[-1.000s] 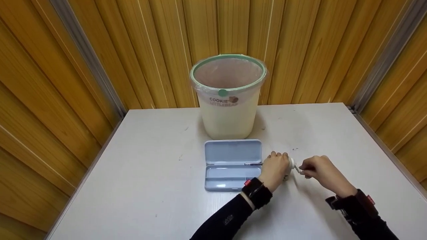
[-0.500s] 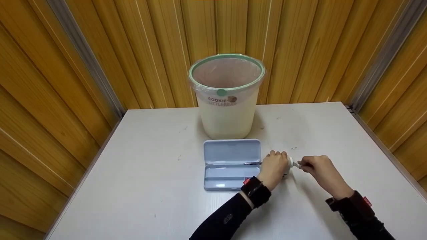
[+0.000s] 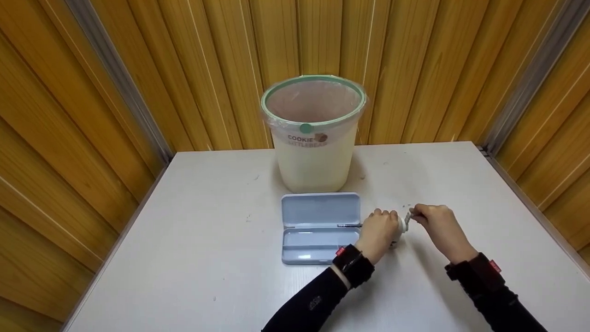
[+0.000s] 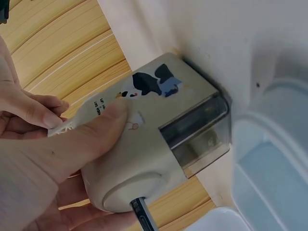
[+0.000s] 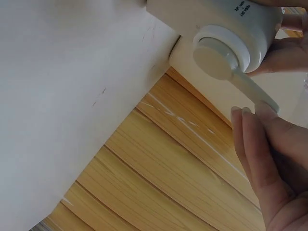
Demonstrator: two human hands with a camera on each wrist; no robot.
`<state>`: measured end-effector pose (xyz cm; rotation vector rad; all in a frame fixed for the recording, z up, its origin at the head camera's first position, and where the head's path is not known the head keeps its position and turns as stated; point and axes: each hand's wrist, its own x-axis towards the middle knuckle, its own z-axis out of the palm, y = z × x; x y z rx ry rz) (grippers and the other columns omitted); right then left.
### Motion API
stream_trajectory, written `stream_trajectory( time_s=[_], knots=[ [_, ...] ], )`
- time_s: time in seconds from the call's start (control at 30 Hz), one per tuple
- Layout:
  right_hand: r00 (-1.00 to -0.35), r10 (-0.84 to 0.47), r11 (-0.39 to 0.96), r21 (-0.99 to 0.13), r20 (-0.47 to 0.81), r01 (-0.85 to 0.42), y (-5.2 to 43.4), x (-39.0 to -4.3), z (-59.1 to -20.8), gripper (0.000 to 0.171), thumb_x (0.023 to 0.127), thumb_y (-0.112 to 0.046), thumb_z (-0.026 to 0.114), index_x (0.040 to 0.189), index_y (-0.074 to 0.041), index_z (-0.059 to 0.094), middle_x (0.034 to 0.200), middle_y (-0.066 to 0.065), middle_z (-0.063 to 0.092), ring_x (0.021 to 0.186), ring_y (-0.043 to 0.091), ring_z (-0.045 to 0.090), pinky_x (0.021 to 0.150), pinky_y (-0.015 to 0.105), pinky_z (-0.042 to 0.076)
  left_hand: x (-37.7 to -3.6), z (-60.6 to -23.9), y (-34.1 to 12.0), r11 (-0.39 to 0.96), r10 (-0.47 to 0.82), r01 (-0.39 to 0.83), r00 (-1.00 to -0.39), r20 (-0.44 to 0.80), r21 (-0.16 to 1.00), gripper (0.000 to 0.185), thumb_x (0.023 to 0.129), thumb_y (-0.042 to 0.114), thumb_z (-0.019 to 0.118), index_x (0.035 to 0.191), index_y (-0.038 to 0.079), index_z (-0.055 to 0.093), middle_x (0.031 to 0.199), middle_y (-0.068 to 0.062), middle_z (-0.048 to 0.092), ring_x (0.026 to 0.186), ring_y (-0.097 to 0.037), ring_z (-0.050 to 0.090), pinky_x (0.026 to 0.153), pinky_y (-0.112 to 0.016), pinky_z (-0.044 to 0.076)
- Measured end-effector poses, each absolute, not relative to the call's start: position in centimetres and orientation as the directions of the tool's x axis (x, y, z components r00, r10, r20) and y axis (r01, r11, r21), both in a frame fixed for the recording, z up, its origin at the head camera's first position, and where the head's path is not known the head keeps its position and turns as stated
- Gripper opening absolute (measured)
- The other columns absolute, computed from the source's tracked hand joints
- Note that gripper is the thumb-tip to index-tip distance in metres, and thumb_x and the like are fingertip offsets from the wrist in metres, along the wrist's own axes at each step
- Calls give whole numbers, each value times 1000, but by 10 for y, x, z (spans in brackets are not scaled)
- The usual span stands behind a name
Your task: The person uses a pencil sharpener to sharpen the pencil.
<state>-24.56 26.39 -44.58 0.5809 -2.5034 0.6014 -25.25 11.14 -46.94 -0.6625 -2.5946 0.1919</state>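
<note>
A pale crank pencil sharpener (image 4: 154, 130) with a cow picture and a clear shavings drawer stands on the white table. My left hand (image 3: 379, 235) grips it from above, thumb across its side in the left wrist view. A dark pencil (image 4: 143, 212) sticks out of the sharpener's hole, towards the pencil case. On the opposite side, my right hand (image 3: 440, 230) pinches the end of the crank handle (image 5: 254, 90) between thumb and fingers. In the head view, the left hand hides most of the sharpener.
A light blue pencil case (image 3: 321, 210) lies with its lid up, left of the left hand. Behind it stands a cream bin (image 3: 315, 163) with a green rim and a clear liner. Wood-patterned panels (image 3: 221, 69) close off the back and sides of the table (image 3: 221, 230).
My right hand has moved up and away from me with the crank handle, which has turned from pointing down and right to pointing up. The left hand keeps its grip on the sharpener.
</note>
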Motion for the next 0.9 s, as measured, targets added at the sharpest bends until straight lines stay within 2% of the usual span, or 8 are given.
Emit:
stream_trajectory(
  time_s=[0.43, 0.77, 0.9],
  knots=[
    [-796, -264, 792, -348, 545, -501, 265, -270, -452, 6, 78, 7, 72, 78, 2, 68, 80, 16, 74, 73, 32, 72, 65, 42, 58, -254, -471, 109, 864, 502, 428, -765, 403, -266, 20, 88, 22, 66, 108, 20, 69, 90, 10, 71, 80, -5, 62, 68, -15, 51],
    [-814, -283, 804, -337, 507, -489, 265, -277, -458, 4, 80, 6, 70, 83, 7, 68, 82, 21, 73, 76, 36, 72, 66, 44, 58, -253, -472, 109, 863, 505, 435, -757, 415, -256, 21, 87, 22, 67, 107, 20, 69, 90, 10, 71, 79, -5, 62, 66, -15, 51],
    [-825, -285, 814, -331, 489, -478, 266, -279, -457, 2, 80, 7, 70, 81, 6, 68, 81, 20, 73, 75, 35, 71, 66, 44, 57, -253, -472, 110, 861, 508, 442, -763, 399, -251, 23, 86, 21, 68, 109, 20, 69, 91, 10, 71, 79, -5, 62, 67, -15, 51]
  ],
)
